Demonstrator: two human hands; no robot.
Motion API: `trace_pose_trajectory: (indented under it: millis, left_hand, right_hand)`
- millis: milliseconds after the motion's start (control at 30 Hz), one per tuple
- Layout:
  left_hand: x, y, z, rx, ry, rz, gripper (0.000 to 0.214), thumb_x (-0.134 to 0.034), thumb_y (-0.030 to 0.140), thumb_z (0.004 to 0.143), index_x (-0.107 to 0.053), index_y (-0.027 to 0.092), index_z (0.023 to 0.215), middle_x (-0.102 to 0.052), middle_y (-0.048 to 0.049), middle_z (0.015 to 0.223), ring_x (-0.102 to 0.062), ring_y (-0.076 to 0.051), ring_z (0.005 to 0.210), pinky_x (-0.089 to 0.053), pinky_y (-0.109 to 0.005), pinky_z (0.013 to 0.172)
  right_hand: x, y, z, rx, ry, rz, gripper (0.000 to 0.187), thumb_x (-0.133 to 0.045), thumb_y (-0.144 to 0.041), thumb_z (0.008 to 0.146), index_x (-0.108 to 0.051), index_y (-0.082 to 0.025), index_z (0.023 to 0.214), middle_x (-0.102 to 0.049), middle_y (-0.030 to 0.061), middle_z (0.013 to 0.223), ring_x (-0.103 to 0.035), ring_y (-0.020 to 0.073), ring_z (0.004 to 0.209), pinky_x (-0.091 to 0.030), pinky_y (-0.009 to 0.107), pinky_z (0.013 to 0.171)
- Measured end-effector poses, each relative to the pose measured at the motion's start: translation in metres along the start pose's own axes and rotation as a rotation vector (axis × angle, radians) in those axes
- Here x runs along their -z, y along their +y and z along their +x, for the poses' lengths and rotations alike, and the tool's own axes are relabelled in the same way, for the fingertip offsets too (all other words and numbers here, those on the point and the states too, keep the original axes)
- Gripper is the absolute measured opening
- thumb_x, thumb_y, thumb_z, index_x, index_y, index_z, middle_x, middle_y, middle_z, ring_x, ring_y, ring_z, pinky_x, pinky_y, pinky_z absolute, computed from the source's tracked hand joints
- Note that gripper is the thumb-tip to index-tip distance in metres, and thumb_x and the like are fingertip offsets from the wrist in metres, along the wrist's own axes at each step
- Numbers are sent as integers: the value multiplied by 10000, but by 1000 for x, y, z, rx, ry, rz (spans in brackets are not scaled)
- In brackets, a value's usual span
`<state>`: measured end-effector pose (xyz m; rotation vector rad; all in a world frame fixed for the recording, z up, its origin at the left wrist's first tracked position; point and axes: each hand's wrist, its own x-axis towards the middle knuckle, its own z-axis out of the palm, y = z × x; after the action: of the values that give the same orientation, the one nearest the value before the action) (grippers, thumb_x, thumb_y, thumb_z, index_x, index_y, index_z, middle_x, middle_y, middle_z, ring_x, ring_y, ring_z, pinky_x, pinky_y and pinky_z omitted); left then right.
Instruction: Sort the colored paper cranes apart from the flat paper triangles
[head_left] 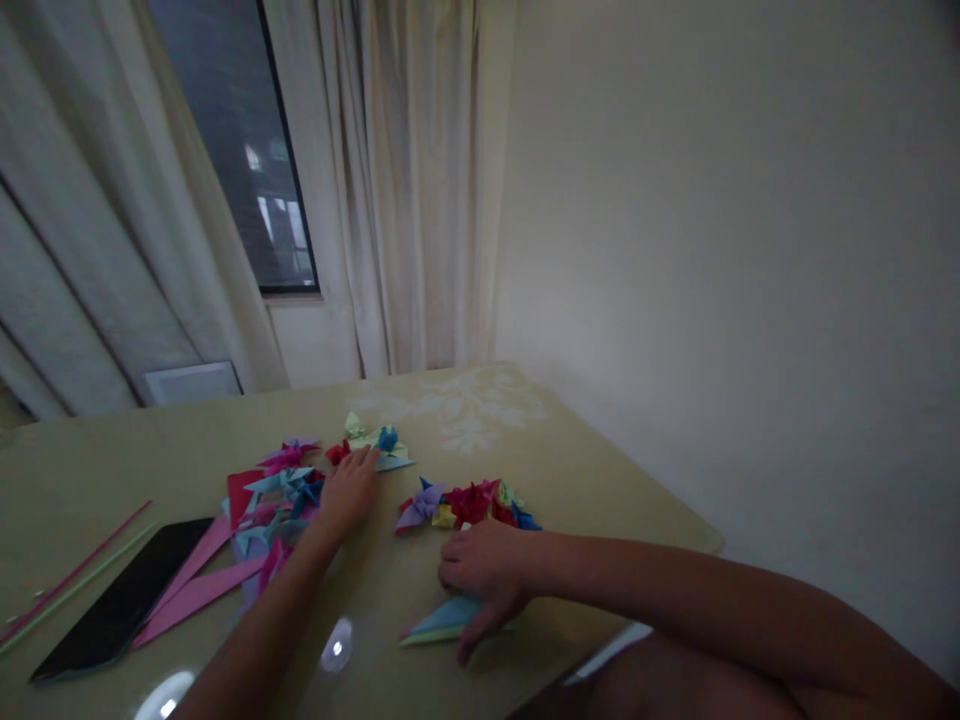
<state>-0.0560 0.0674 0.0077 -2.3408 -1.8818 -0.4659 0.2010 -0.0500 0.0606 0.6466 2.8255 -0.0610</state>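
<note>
My left hand point(349, 492) reaches forward over the table, fingers stretched out, its fingertips touching a small cluster of folded paper shapes point(375, 442) in pale green and blue. My right hand point(486, 575) rests lower on the table with fingers curled down onto a folded sheet of light blue and pink paper point(442, 621). Just beyond the right hand lies a pile of folded paper pieces point(469, 503) in purple, red, yellow and blue. To the left of the left hand sits another heap of folded shapes point(281, 490) in pink, teal and red.
A dark phone point(124, 600) lies at the left on the yellowish table point(600, 480). Long pink paper strips point(191, 590) and thin pink and green sticks point(71, 580) lie beside it. Curtains, a dark window and a plain wall stand behind the table.
</note>
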Motion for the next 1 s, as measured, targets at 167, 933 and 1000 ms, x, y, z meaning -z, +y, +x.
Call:
trace_pose_trajectory:
  millis: [167,933,1000]
  left_hand:
    - [-10,-7,4,-12,-125,59,498,-376,87,969,-658,178,1369,-695,-176,1358,-619,-352,1286,-475,-506,1052]
    - [141,67,-24,-432,-127,-1112,314,-770,459,884,-766,145,900,-737,-33,780,-640,-144,715,-491,-221,633]
    - [140,73,-24,-388,-146,-1294,318,-802,450,858,-738,140,889,-748,-43,806,-667,-152,738,-532,-238,669]
  right_hand:
    - [0,-1,-1,32,14,-36,718,-648,-845,798,-718,-148,954,-728,97,908,-690,243,784,-390,302,522]
    - [95,9,-41,-375,859,428,201,-615,-342,1047,-721,-185,982,-725,22,849,-645,182,827,-433,325,858]
    - [92,9,-38,-378,870,612,227,-608,-335,1043,-706,-176,915,-676,-4,784,-612,157,770,-428,284,782]
